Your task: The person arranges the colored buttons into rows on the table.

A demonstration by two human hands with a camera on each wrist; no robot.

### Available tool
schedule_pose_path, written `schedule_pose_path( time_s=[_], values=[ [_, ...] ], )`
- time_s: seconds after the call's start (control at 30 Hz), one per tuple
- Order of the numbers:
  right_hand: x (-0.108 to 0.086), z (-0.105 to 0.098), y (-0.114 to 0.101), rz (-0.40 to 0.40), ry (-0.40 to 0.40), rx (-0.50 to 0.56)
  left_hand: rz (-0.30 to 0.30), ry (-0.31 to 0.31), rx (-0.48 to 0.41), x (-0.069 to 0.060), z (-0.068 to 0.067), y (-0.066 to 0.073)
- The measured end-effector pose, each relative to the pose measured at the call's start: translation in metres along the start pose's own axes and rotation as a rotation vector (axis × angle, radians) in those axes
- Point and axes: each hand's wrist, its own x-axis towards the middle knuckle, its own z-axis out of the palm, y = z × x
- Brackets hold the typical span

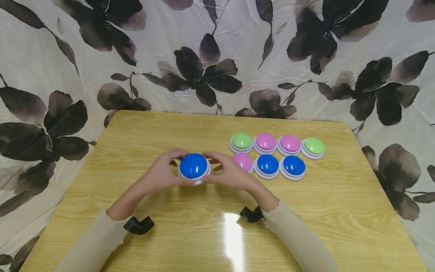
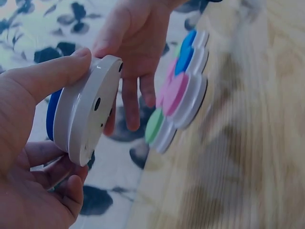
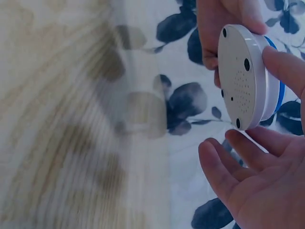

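Off the table, a blue dome push button (image 1: 193,166) with a round white base is held between both hands. My left hand (image 1: 162,172) grips its left side, thumb at the near edge and fingers around the far edge. On the opposite side my right hand (image 1: 232,174) holds it, thumb on the near rim and fingers at the far rim. Both wrist views show the underside of the white base (image 3: 238,81), with small dark feet and, in the right wrist view, a patch of tiny holes. The dome is mostly hidden there.
Right of the hands, several push buttons stand in two touching rows on the wooden table (image 1: 163,234): green (image 1: 241,140), pink (image 1: 266,141) and blue (image 1: 267,164). My right hand partly covers the near pink button (image 1: 243,161). A floral cloth (image 1: 210,45) hangs behind the table.
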Motion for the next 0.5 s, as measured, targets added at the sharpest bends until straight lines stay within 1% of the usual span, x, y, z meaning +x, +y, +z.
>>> schedule_pose_path(
  time_s=[0.1,0.23,0.37,0.5],
  values=[
    [-0.011,-0.001,-0.004,-0.025,-0.002,-0.004,0.028,-0.014,-0.021,-0.003,0.006,0.009],
    [-0.025,-0.004,-0.005,-0.041,0.031,-0.038,0.064,-0.038,-0.037,-0.001,0.016,0.018],
    [-0.04,-0.011,-0.002,-0.047,0.078,-0.058,0.09,-0.064,-0.045,0.006,0.027,0.025],
    [-0.055,-0.018,0.002,-0.028,0.122,-0.079,0.122,-0.095,-0.061,0.016,0.041,0.029]
  ],
)
